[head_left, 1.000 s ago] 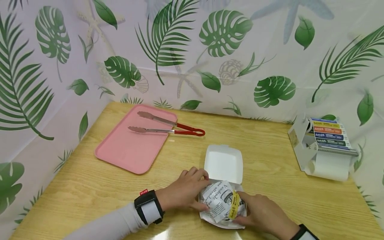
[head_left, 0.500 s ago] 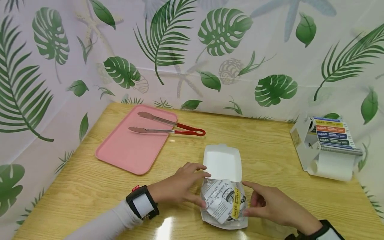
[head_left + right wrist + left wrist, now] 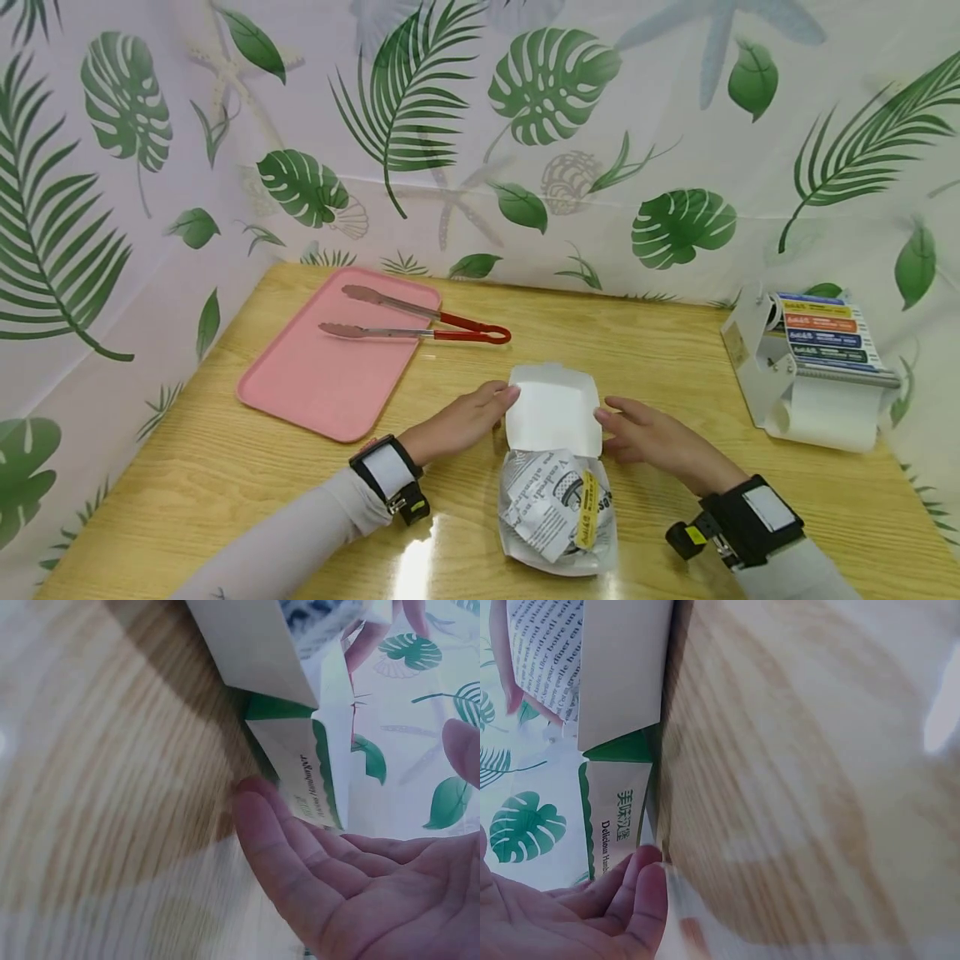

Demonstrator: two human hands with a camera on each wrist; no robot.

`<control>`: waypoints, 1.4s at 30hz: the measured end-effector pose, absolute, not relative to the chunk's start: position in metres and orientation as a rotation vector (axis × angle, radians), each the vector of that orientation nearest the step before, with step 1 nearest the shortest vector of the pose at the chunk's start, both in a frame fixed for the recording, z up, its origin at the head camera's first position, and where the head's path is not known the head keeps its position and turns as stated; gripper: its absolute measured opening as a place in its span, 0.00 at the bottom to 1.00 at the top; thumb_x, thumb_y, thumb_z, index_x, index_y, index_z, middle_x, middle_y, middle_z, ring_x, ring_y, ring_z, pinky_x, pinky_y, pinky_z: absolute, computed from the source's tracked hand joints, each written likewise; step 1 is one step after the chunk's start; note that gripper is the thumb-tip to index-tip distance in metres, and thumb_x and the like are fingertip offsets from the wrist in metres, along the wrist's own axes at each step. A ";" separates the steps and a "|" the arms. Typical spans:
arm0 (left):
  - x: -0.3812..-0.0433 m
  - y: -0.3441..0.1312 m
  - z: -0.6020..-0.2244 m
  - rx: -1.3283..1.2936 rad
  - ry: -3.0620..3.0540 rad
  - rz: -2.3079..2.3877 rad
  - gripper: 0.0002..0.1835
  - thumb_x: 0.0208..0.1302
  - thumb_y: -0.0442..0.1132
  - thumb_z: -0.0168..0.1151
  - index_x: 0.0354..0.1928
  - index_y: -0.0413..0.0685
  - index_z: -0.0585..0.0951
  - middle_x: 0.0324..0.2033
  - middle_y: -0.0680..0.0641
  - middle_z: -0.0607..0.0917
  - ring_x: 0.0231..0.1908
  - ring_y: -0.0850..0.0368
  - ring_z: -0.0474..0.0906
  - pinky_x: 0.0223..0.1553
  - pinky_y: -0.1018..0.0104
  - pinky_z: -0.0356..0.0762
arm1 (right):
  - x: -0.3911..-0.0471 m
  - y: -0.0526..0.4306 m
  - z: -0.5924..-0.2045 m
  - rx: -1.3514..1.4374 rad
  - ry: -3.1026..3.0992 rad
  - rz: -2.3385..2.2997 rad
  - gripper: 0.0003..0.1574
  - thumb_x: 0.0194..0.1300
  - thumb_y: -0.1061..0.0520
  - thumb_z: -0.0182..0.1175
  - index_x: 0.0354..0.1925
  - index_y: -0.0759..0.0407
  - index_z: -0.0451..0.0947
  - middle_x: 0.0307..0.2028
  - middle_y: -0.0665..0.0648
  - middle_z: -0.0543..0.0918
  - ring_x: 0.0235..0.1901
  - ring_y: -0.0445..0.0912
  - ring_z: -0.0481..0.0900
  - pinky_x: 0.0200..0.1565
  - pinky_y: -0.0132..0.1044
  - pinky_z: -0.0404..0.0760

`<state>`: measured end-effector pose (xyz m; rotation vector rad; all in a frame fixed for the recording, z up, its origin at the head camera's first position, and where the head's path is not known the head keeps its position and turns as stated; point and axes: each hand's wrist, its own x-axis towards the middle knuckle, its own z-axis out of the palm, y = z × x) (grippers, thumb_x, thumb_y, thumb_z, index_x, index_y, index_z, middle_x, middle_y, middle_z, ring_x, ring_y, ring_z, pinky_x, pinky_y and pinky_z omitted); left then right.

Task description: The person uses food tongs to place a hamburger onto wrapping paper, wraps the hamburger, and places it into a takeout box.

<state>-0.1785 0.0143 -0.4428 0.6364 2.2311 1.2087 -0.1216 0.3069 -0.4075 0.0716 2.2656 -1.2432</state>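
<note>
A white paper burger box (image 3: 553, 412) lies with its lid folded back on the table. In its near half sits a burger wrapped in printed paper (image 3: 543, 504), with a yellow label (image 3: 587, 510) on its right side. My left hand (image 3: 459, 423) is at the lid's left edge, fingers loosely extended. At the right edge of the lid is my right hand (image 3: 660, 442), fingers extended and palm towards the box. Both wrist views show fingertips low beside the lid's printed side (image 3: 619, 814); whether they touch it I cannot tell.
A pink tray (image 3: 322, 383) lies at the back left. Metal tongs with red handles (image 3: 465, 336) rest across its right edge. A dispenser with colored label rolls (image 3: 821, 358) stands at the right. Leaf-patterned cloth (image 3: 450, 150) hangs behind the wooden table (image 3: 660, 350).
Both hands have let go of the wrapped burger and moved away from the near half of the box, up to the two sides of its lid. The burger stays in the box.
</note>
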 end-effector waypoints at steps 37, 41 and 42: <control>-0.114 -0.018 -0.409 1.061 2.279 0.925 0.32 0.81 0.45 0.49 0.81 0.70 0.53 0.78 0.47 0.59 0.76 0.51 0.60 0.71 0.52 0.67 | -0.034 0.302 -0.394 -0.262 2.468 -1.242 0.39 0.76 0.49 0.58 0.78 0.43 0.55 0.75 0.71 0.60 0.58 0.65 0.81 0.45 0.46 0.87; -0.101 -0.022 -0.417 1.059 2.282 0.927 0.34 0.79 0.44 0.51 0.80 0.72 0.52 0.79 0.46 0.57 0.73 0.54 0.66 0.68 0.56 0.71 | -0.019 0.296 -0.410 -0.215 2.375 -1.319 0.42 0.75 0.51 0.60 0.78 0.44 0.52 0.76 0.71 0.58 0.58 0.62 0.82 0.48 0.43 0.86; -0.099 -0.022 -0.419 1.060 2.268 0.948 0.35 0.79 0.44 0.53 0.80 0.71 0.52 0.79 0.45 0.57 0.70 0.56 0.69 0.67 0.59 0.73 | -0.017 0.295 -0.413 -0.201 2.353 -1.343 0.43 0.75 0.51 0.60 0.78 0.44 0.52 0.75 0.71 0.58 0.58 0.62 0.82 0.49 0.42 0.86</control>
